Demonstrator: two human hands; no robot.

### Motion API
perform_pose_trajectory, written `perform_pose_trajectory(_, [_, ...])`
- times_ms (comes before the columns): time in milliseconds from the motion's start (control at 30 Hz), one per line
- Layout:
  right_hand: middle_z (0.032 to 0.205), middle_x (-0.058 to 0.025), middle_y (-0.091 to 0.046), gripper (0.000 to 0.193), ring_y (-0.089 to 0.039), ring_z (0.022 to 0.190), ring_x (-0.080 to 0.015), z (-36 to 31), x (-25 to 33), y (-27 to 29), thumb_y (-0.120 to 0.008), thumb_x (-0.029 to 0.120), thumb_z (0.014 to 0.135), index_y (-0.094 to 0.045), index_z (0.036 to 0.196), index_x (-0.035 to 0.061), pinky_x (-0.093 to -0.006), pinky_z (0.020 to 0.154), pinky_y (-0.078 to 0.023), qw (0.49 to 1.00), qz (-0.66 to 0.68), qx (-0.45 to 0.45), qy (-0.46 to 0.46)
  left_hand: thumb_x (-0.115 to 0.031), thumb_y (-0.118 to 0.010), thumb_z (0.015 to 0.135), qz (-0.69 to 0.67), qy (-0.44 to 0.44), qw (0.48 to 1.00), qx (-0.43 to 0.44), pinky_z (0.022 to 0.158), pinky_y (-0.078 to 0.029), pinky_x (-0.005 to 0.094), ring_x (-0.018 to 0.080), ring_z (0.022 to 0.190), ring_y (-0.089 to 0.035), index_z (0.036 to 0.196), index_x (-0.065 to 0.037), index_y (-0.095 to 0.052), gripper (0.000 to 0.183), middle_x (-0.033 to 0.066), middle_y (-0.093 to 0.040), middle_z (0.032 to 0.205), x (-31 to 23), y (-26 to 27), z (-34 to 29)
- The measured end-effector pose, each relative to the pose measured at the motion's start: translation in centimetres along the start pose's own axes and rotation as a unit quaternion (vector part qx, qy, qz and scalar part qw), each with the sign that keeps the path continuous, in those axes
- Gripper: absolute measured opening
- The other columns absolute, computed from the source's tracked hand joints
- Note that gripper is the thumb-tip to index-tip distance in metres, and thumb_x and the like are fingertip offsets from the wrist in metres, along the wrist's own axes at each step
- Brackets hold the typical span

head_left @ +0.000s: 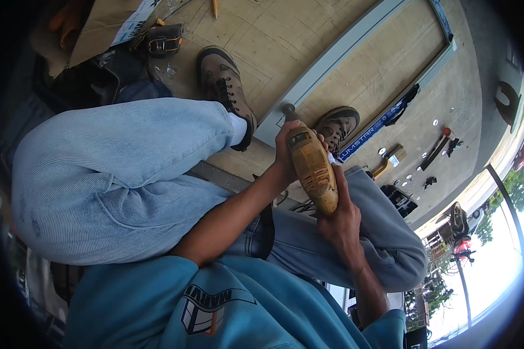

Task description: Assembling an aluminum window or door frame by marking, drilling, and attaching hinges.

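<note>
From my remote seat: left hand (285,154) forward, right hand (340,220) at the rear, fingers of both clamped on a yellow power tool (313,171), its nose over the near corner of a grey frame (335,55) on the floor (273,35); contact, I can't tell. Right boot (339,119) crowds the frame's inside; left boot (222,81) stands outside. Right: brush (396,156), red-ended tool (435,153). Upper left: cardboard (103,26), black-and-orange case (164,41).
</note>
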State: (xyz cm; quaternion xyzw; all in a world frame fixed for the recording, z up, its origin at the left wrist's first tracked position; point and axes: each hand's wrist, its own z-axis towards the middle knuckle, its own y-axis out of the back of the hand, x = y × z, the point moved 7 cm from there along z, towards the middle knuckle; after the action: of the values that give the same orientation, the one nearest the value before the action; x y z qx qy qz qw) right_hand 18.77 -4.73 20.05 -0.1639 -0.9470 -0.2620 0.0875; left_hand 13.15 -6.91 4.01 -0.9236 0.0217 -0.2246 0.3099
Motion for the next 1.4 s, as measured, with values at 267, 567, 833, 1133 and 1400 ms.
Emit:
perform_pose_trajectory(267, [0.107,-0.0212,-0.062,0.087,-0.061,0.095,-0.0407,0.6,-1.0,0.1,-0.062,-0.002,0.065,-0.026,0.141,0.0211,-0.0453,0.072,-0.051,0.999,-0.017,-0.013,0.036,-0.052,-0.052,0.074,0.005,0.007,1.0,0.013,0.076,-0.048,0.0389,0.0241,0.075,-0.06,0.082,-0.007,-0.056,0.046,0.0073,-0.059,0.078,0.6,0.1,0.5])
perform_pose_trajectory(567, [0.105,-0.0203,-0.063,0.088,-0.061,0.093,-0.0402,0.7,-0.4,0.3,-0.062,-0.003,0.063,-0.026,0.14,0.0205,-0.0453,0.071,-0.051,0.999,-0.015,-0.006,0.04,-0.053,-0.05,0.075,-0.016,0.003,1.0,0.004,0.076,-0.048,0.0391,0.0236,0.077,-0.06,0.083,-0.007,-0.055,0.047,0.0071,-0.058,0.079,0.4,0.5,0.6])
perform_pose_trajectory(833, [0.105,-0.0199,-0.063,0.088,-0.062,0.095,-0.0386,1.0,-0.6,0.6,-0.064,-0.003,0.062,-0.028,0.14,0.0205,-0.0432,0.072,-0.052,1.0,0.006,-0.005,0.027,-0.049,-0.05,0.076,-0.033,0.01,0.999,-0.041,0.071,-0.049,0.0395,0.0254,0.071,-0.061,0.076,-0.007,-0.058,0.042,0.0085,-0.059,0.075,0.7,0.2,0.6])
perform_pose_trajectory(1133, [0.104,-0.0183,-0.064,0.088,-0.062,0.095,-0.0368,1.2,-1.1,0.7,-0.065,-0.002,0.061,-0.029,0.139,0.0186,-0.0423,0.072,-0.052,0.999,0.006,0.008,0.032,-0.051,-0.049,0.075,-0.03,-0.004,0.999,-0.022,0.073,-0.048,0.04,0.0264,0.072,-0.06,0.079,-0.008,-0.055,0.044,0.009,-0.059,0.076,0.7,0.2,0.9])
perform_pose_trajectory(1400, [0.1,-0.0178,-0.064,0.09,-0.063,0.092,-0.0367,1.2,-1.2,0.7,-0.065,-0.002,0.06,-0.029,0.14,0.0186,-0.0429,0.072,-0.052,0.999,-0.01,0.011,0.04,-0.052,-0.05,0.075,-0.046,-0.005,0.999,-0.014,0.073,-0.047,0.0397,0.0261,0.073,-0.059,0.082,-0.007,-0.055,0.045,0.0088,-0.058,0.078,0.7,0.0,0.8])
